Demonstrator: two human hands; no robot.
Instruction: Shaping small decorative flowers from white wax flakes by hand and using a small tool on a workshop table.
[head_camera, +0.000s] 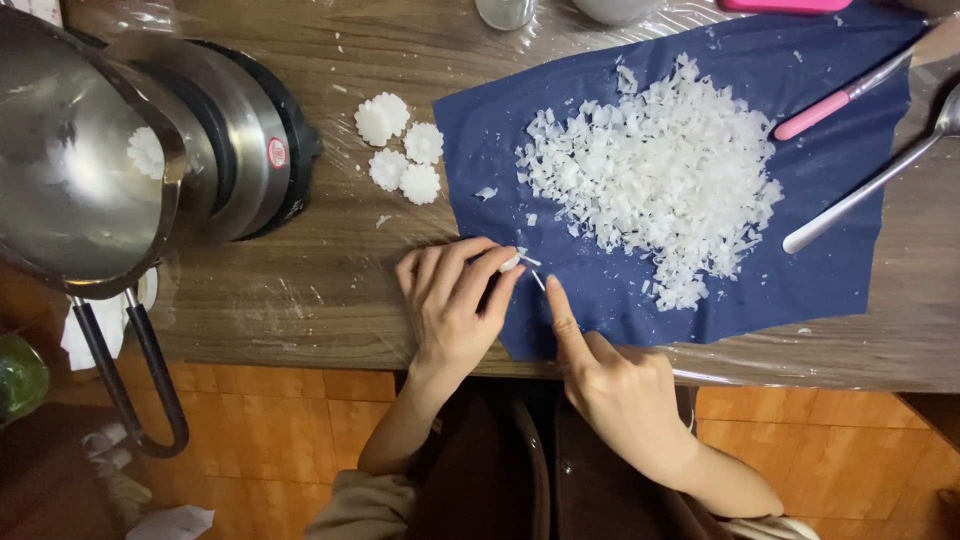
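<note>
My left hand (450, 300) rests on the wooden table (320, 290) at the near-left edge of a dark blue cloth (820, 270), its fingertips pinching a small white wax piece (511, 263). My right hand (610, 375) comes from below with fingers curled, its forefinger stretched out along a thin blade-like tool (539, 280) whose tip meets the wax piece. A big heap of white wax shavings (655, 175) lies on the middle of the cloth. Several flower-shaped white wax pieces (400, 148) sit on the table left of the cloth.
A steel pitcher (80, 160) with a black wire handle stands at the left, a wax flower inside it, in front of a round black-and-steel appliance (255, 140). A pink-handled tool (835, 105) and a metal spoon (870, 185) lie at the cloth's right side. Clear plastic film covers the table.
</note>
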